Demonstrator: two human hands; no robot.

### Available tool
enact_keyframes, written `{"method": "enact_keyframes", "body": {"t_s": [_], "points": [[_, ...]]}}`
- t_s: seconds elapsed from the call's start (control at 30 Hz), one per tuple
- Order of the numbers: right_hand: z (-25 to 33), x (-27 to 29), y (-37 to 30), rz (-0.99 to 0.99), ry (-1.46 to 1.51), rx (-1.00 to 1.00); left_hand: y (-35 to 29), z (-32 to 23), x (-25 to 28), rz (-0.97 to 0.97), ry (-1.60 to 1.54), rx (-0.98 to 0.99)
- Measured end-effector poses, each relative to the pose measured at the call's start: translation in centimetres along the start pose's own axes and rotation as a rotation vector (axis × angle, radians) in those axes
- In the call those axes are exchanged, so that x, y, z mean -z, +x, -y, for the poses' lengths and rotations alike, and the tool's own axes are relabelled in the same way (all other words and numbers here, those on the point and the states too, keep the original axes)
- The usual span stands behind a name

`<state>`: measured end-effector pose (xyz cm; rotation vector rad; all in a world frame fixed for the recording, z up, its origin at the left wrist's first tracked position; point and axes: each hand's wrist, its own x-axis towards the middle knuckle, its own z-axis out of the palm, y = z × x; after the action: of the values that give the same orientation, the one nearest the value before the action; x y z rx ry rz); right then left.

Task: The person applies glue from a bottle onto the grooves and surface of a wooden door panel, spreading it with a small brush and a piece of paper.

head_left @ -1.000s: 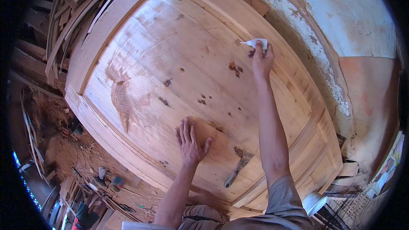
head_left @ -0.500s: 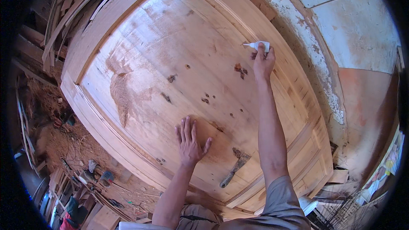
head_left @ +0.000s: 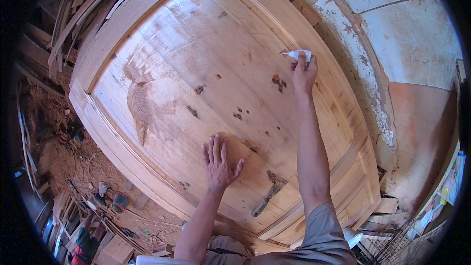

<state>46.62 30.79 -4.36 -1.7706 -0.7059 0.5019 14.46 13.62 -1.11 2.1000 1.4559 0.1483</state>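
We grip a white bottle [head_left: 307, 54] with our right hand [head_left: 304, 73]; our left hand [head_left: 219, 169] lies flat on a wooden panel [head_left: 235, 93].

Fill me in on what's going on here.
A person is working over a large framed wooden panel. The right hand grips a small white bottle, its thin nozzle pointing left, near the panel's right-hand moulding. The left hand lies palm down on the wood, fingers spread. A scraper lies on the panel between the forearms, and sawdust is piled toward the left.
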Motion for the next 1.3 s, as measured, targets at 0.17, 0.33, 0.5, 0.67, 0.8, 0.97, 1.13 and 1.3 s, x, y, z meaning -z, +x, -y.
{"method": "enact_keyframes", "body": {"t_s": [0.17, 0.33, 0.5, 0.67, 0.8, 0.97, 1.13, 1.3], "points": [[0.3, 0.0, -0.1, 0.007, -0.013, -0.015, 0.1, 0.0, 0.0, -0.004, 0.001, -0.001], [0.3, 0.0, 0.0, 0.002, 0.039, -0.005, 0.0, 0.0, -0.2, -0.017, 0.011, -0.009], [0.3, 0.0, 0.0, -0.007, 0.090, -0.042, 0.0, 0.1, -0.2, -0.012, 0.034, -0.010], [0.3, 0.0, 0.1, -0.028, 0.110, -0.064, 0.1, -0.1, 0.0, -0.014, 0.035, -0.013], [0.2, 0.0, 0.2, -0.044, 0.104, -0.063, 0.2, -0.2, 0.2, -0.019, 0.038, -0.016], [0.2, 0.1, 0.4, -0.060, 0.091, -0.085, 0.1, 0.0, -0.1, -0.032, 0.043, -0.032], [-0.6, 0.1, 0.6, -0.050, 0.083, -0.086, 0.1, -0.1, 0.0, -0.006, 0.069, -0.023], [-0.6, -0.1, 0.7, -0.109, 0.091, -0.047, 0.0, 0.0, -0.2, -0.032, 0.074, -0.041]]}}
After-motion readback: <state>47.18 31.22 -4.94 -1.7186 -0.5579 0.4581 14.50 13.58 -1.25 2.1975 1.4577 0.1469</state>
